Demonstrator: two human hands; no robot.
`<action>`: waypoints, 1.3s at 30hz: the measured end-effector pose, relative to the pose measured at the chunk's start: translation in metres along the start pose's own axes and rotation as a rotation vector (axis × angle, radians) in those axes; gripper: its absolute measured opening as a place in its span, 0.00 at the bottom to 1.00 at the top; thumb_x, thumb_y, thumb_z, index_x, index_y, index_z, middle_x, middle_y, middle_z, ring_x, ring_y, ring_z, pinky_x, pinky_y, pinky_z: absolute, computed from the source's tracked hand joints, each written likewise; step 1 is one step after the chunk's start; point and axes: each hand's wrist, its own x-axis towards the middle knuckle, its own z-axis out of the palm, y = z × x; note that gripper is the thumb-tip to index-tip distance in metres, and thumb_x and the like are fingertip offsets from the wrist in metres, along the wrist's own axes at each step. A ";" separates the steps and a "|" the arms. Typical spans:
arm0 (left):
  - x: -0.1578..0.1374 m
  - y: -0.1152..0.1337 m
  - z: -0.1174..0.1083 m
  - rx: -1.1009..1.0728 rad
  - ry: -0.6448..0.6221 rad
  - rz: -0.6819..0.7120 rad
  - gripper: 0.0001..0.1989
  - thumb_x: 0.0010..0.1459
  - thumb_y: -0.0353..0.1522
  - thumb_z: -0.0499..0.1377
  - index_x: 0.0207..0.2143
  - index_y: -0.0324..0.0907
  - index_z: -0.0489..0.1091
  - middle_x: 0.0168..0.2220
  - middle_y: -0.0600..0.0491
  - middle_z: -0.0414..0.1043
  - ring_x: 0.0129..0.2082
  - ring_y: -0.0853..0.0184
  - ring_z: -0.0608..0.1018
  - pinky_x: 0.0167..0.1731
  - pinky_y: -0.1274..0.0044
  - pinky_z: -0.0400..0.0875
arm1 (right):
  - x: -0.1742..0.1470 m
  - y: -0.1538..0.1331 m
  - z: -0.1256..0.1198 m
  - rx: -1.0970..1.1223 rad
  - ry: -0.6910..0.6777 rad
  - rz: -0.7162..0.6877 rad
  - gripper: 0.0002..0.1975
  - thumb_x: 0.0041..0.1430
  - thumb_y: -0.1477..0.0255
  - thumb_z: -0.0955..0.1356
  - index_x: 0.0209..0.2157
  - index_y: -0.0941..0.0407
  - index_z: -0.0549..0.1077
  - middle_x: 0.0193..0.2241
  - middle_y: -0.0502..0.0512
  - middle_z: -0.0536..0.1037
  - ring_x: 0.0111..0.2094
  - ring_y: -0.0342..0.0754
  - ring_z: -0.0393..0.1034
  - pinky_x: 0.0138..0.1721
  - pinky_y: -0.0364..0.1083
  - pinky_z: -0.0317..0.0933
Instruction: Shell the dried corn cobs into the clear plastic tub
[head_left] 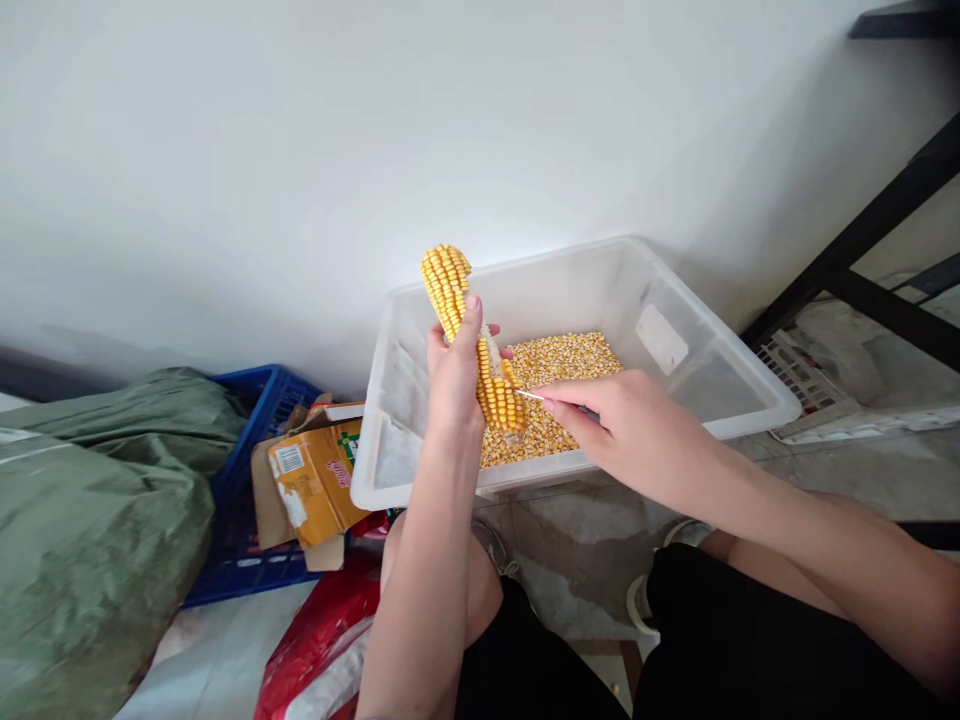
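Note:
My left hand [456, 385] is wrapped round the middle of a yellow corn cob [446, 285], thumb on top, holding it tilted above a bin. Part of the cob's side is stripped to the pale core; rows of kernels remain at both ends. My right hand [634, 420] pinches a thin metal tool [531, 395], its tip touching the kernels at the cob's lower end. The tool's handle is mostly hidden in my fingers. Below lies a layer of loose corn kernels [574, 360] inside the translucent plastic bin [697, 310].
Left of the bin stand a blue plastic crate [255, 570], a torn orange carton [319, 480] and a large green sack [97, 530]. A red bag [315, 640] lies by my leg. A black metal frame [862, 235] rises at right; a white wall [300, 150] is behind.

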 end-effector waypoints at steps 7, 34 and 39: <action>0.007 0.001 -0.004 -0.005 0.075 -0.025 0.34 0.46 0.48 0.69 0.51 0.48 0.60 0.30 0.55 0.72 0.23 0.68 0.77 0.20 0.77 0.66 | 0.007 0.009 0.001 0.048 -0.018 0.008 0.18 0.68 0.66 0.61 0.48 0.54 0.79 0.20 0.48 0.73 0.18 0.41 0.55 0.25 0.45 0.48; 0.003 0.005 -0.004 0.077 -0.151 -0.130 0.31 0.47 0.46 0.69 0.47 0.43 0.62 0.33 0.51 0.74 0.22 0.69 0.76 0.19 0.77 0.65 | 0.020 0.019 -0.008 0.119 -0.162 -0.035 0.16 0.67 0.65 0.62 0.46 0.53 0.79 0.21 0.47 0.73 0.18 0.41 0.56 0.24 0.46 0.47; 0.003 0.003 0.002 -0.004 -0.046 -0.091 0.30 0.48 0.46 0.68 0.48 0.44 0.61 0.30 0.53 0.72 0.23 0.69 0.76 0.20 0.78 0.65 | 0.017 0.015 0.004 0.138 -0.044 0.002 0.15 0.68 0.66 0.61 0.44 0.54 0.77 0.20 0.46 0.71 0.19 0.41 0.59 0.24 0.46 0.47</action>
